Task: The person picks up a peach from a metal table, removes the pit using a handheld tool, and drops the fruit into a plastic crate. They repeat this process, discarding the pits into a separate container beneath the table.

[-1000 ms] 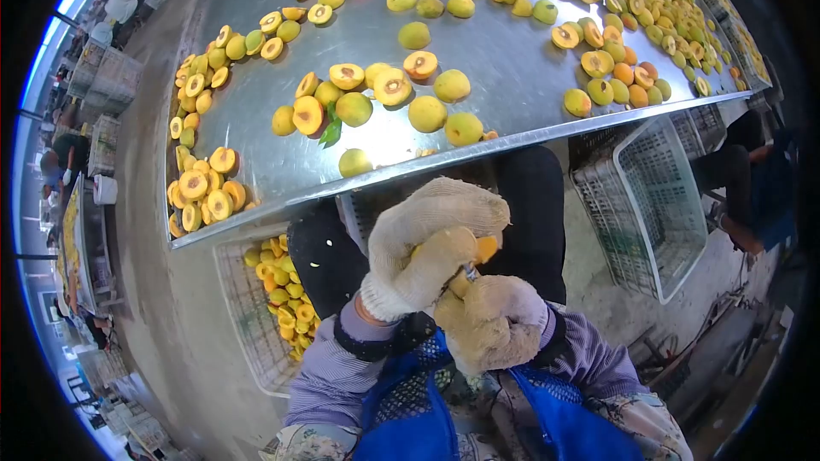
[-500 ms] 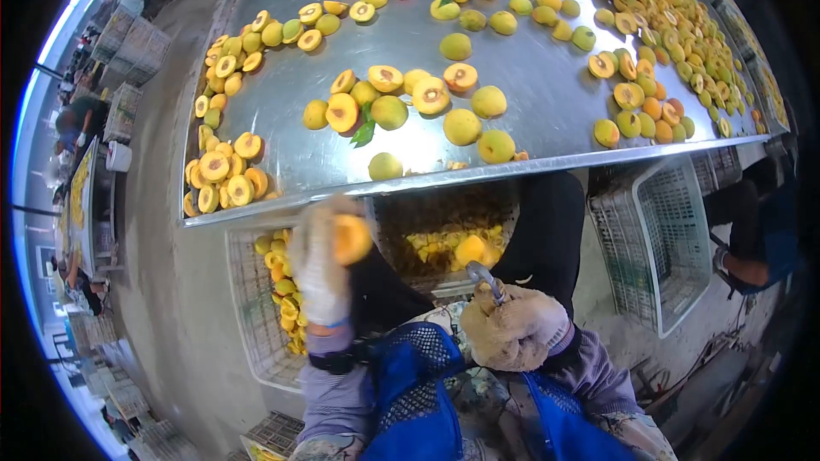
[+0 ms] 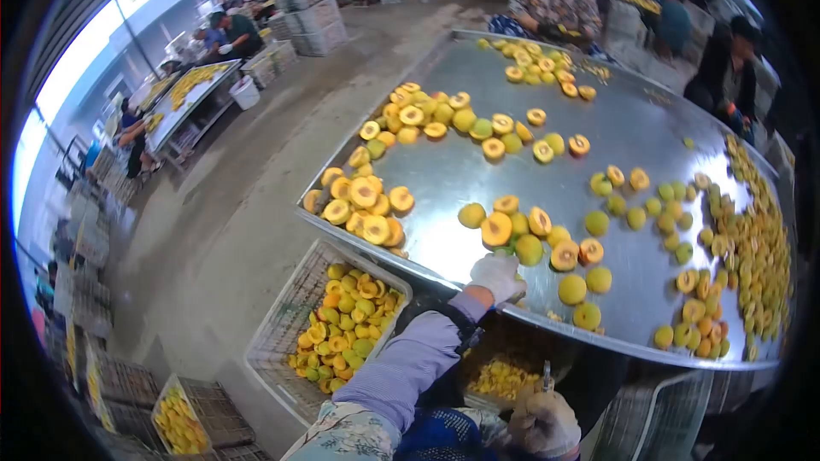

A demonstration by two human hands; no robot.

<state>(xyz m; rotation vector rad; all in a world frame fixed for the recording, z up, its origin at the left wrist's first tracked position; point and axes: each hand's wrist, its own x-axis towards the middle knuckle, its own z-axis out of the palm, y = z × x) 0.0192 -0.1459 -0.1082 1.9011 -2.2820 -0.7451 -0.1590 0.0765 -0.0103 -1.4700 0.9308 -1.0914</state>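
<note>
My left hand [image 3: 495, 277], in a white glove, reaches to the near edge of the metal table. Its fingers are closed around a greenish-yellow peach half [image 3: 518, 289], mostly hidden under the glove. Just beyond it lies a loose group of halved peaches [image 3: 530, 249], some cut side up with the pit showing. Low in the view, my right hand [image 3: 544, 423], in a tan glove, is closed around a small curved metal pitting tool [image 3: 547, 372] that points upward. Below the table edge, a bin [image 3: 504, 378] contains yellow scraps.
A crate [image 3: 282, 324] of peach halves stands on the floor left of my arm. More halves [image 3: 363, 196] lie along the table's left edge, and a big heap [image 3: 756, 248] covers its right side. A person [image 3: 555, 0] sits across the table. Another crate [image 3: 653, 414] stands lower right.
My view has tilted up and swung left. My left hand held an orange peach half over the crate; that half is gone from it, and the hand has moved onto the table. The right still holds the tool.
</note>
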